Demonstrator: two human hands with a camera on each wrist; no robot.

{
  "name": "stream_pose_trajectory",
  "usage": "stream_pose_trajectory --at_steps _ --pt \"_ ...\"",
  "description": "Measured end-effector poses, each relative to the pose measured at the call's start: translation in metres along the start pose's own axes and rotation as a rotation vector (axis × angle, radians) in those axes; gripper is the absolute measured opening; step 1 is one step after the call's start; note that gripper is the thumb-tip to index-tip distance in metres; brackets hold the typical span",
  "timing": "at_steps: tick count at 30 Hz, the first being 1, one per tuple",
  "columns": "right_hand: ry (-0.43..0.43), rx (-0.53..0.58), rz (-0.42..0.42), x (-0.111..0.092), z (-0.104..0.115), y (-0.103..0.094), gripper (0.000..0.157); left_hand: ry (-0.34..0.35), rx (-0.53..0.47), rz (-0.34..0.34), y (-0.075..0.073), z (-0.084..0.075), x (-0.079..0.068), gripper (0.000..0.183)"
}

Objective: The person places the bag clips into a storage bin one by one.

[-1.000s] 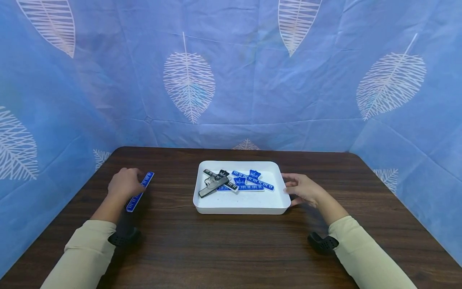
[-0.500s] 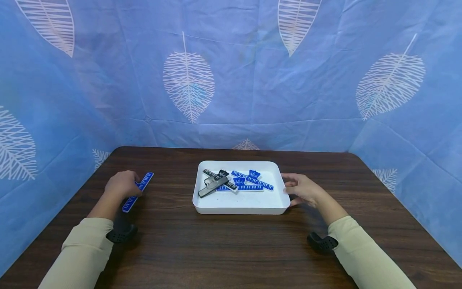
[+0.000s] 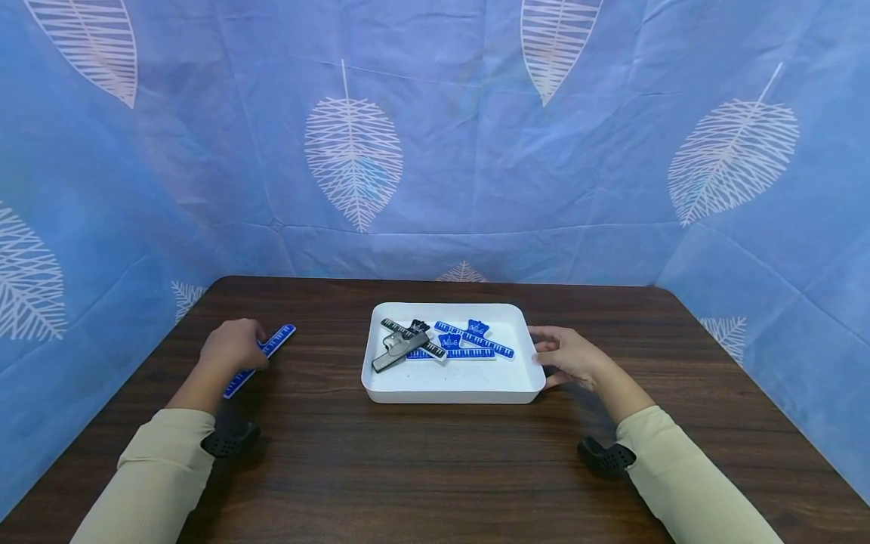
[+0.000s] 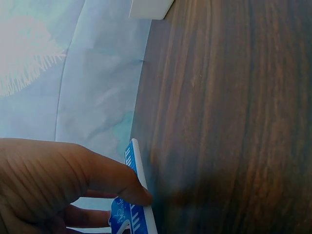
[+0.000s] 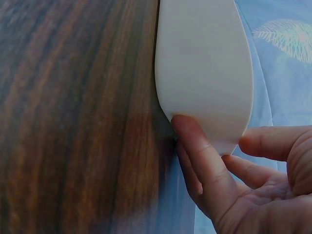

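Observation:
In the head view, my left hand (image 3: 234, 347) is at the left side of the table, pinching a long blue ruler clip (image 3: 279, 340) with white markings. The left wrist view shows the thumb lying across the white-edged clip (image 4: 131, 158), with other fingers behind it; whether it touches the table I cannot tell. My right hand (image 3: 574, 357) grips the right end of a shallow white tray (image 3: 451, 397), fingers at its rim and lower edge. Inside the tray lie blue ruler clips (image 3: 469, 353), a black ruler clip (image 3: 394, 326) and a silver metal clip (image 3: 401, 351), partly overlapping.
The dark wood table (image 3: 408, 468) spreads in front of the tray and between it and the left hand. Behind and at both sides hangs a blue cloth (image 3: 435, 189) with white leaf prints. A black band (image 3: 231, 440) sits at the left wrist.
The blue ruler clip has turned in my left hand: its far end swings right, its near end left. That hand has shifted slightly leftward. My right hand and the tray stay about where they were.

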State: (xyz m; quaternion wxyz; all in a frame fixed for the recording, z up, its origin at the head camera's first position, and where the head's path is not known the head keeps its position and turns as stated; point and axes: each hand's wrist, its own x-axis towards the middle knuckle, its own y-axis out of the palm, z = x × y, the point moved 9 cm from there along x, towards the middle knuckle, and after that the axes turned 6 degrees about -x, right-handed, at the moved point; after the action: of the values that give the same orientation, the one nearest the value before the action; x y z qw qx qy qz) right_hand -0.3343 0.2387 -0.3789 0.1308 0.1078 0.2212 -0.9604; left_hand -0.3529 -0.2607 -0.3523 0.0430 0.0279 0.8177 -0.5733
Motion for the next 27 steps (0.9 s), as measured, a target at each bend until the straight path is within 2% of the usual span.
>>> stream_pose_trajectory --at_steps 10,17,27 --pt "-0.003 0.004 0.002 0.0 -0.001 0.0 0.065 0.042 0.008 -0.035 -0.003 -0.016 0.003 0.048" --pt "-0.005 -0.004 0.006 -0.001 0.0 0.001 0.066 0.097 0.007 -0.07 -0.008 -0.036 -0.001 0.049" --pt "0.006 -0.011 -0.005 0.001 -0.001 0.0 0.065 0.169 0.02 -0.074 -0.013 -0.067 -0.008 0.045"
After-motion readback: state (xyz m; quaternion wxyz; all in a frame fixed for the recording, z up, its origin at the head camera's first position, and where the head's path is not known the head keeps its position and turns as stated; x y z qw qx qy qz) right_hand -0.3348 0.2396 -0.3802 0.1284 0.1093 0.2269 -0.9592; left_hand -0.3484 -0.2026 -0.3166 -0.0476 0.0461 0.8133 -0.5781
